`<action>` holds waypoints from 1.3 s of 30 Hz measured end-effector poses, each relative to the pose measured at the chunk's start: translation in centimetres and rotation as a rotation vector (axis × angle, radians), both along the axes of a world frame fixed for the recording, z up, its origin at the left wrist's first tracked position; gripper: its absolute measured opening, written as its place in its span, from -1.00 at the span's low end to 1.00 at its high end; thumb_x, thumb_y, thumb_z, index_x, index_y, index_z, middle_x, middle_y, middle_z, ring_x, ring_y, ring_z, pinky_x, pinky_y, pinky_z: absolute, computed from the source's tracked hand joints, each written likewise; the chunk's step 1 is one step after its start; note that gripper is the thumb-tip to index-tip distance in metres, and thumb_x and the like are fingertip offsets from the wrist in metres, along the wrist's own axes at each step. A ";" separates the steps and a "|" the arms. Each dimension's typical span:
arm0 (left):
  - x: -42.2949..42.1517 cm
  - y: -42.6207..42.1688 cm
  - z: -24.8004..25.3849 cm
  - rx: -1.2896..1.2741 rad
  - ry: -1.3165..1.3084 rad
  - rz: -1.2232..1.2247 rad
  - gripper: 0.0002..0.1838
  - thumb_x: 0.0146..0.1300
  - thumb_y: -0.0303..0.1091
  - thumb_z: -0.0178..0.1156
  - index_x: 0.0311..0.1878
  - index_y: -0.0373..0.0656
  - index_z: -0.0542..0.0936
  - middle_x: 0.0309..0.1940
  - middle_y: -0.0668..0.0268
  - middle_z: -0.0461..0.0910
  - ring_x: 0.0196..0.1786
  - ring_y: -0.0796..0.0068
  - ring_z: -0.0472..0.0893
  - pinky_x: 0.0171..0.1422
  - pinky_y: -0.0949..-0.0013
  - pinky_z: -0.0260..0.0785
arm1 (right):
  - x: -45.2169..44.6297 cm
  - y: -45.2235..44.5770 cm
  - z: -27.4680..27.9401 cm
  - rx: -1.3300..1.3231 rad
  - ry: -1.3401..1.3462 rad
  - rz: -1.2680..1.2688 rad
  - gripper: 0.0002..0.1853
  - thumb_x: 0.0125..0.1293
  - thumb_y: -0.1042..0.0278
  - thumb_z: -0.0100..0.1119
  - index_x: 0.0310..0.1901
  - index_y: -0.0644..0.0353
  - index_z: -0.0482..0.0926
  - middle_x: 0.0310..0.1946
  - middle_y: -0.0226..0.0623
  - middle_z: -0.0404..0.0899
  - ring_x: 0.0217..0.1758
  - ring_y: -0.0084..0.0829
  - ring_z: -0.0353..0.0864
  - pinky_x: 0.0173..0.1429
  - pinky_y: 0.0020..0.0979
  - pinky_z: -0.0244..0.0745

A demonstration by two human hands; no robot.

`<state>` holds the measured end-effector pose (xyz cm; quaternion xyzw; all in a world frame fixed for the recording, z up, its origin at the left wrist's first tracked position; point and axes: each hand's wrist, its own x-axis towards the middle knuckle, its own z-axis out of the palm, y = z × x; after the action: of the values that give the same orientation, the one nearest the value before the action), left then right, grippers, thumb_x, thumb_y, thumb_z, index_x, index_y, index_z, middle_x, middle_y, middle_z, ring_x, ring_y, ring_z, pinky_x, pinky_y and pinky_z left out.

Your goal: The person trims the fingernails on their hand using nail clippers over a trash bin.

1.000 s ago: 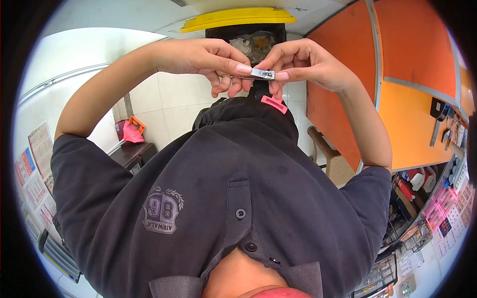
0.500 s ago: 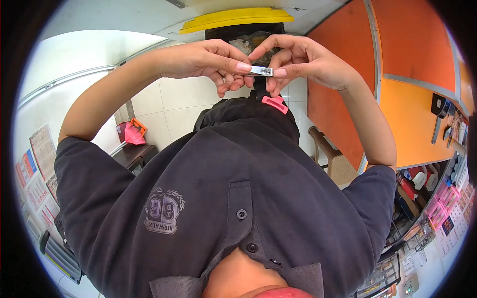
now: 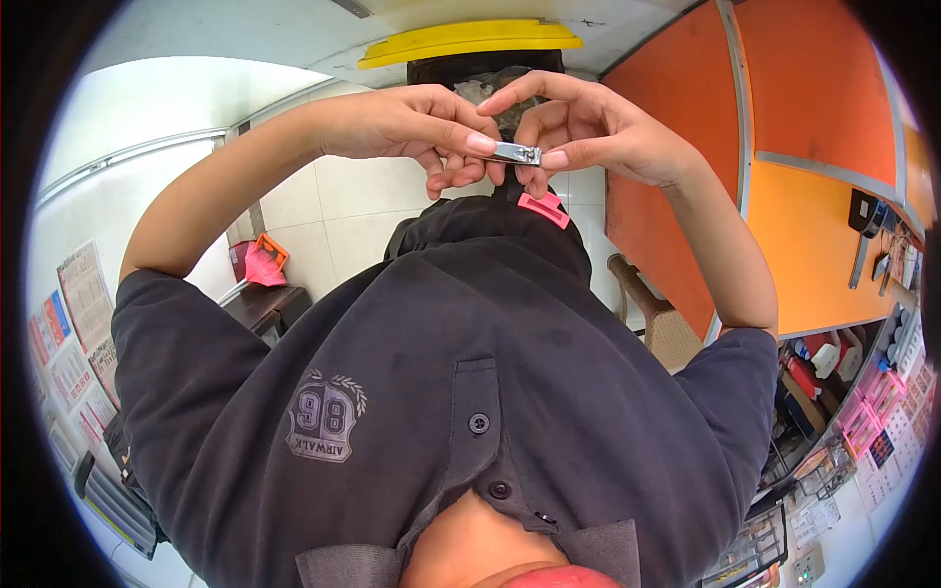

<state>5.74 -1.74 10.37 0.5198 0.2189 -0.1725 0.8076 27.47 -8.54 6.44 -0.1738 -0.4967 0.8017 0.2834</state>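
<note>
A small silver nail clipper (image 3: 517, 154) is pinched in my left hand (image 3: 431, 127), with the thumb lying on its lever and the other fingers bent beneath. The clipper's jaw end points right, toward my right hand (image 3: 618, 132). There, the right thumb tip sits against or right beside the jaws; contact is hard to make out. My right index finger is raised and stretched out, while the other fingers curl below the clipper. Both hands are held up in front of my dark shirt. Just beneath them, a pink clip-like item (image 3: 544, 209) lies against my dark clothing.
Beyond my hands are a yellow rim (image 3: 470, 41) and a dark bag-like thing (image 3: 441, 69). Orange cabinet panels (image 3: 676, 167) stand at right, with a brown woven chair (image 3: 671, 338) below. A pink dustpan-like item (image 3: 263, 263) is at left.
Both hands and the clipper have dropped slightly toward my body. My right index finger has moved a little to the left, and the clipper is slightly more tilted.
</note>
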 end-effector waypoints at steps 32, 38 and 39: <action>-1.4 0.3 -0.3 -0.052 -0.067 0.128 -0.67 0.25 -0.17 0.07 -0.24 -0.30 0.55 -0.56 0.40 0.46 -0.59 0.71 0.43 -0.42 0.63 0.37 | -2.1 0.0 -0.4 -0.102 0.001 -0.061 -0.34 0.07 0.10 0.02 0.21 0.24 0.22 -0.29 -0.07 0.53 -0.29 -0.27 0.62 -0.13 -0.28 0.54; -1.2 0.0 -0.8 -0.103 -0.085 0.190 -0.70 0.25 -0.18 0.08 -0.27 -0.28 0.55 -0.53 0.35 0.53 -0.55 0.69 0.51 -0.40 0.64 0.39 | -3.4 -0.3 -1.2 -0.092 0.145 -0.057 -0.26 0.00 -0.05 -0.04 0.19 0.28 0.27 -0.29 -0.03 0.53 -0.35 -0.26 0.62 -0.13 -0.29 0.54; -1.2 -0.1 -0.7 -0.110 -0.097 0.189 -0.69 0.25 -0.18 0.08 -0.27 -0.28 0.55 -0.53 0.35 0.53 -0.54 0.68 0.52 -0.39 0.64 0.39 | -3.4 -0.3 -1.3 -0.090 0.144 -0.049 -0.28 0.00 -0.05 -0.05 0.17 0.28 0.29 -0.26 -0.04 0.52 -0.34 -0.26 0.62 -0.13 -0.29 0.54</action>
<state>4.59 -1.80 9.68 0.4593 0.2178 -0.0821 0.8573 24.11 -8.87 5.18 -0.1404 -0.4342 0.8264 0.3298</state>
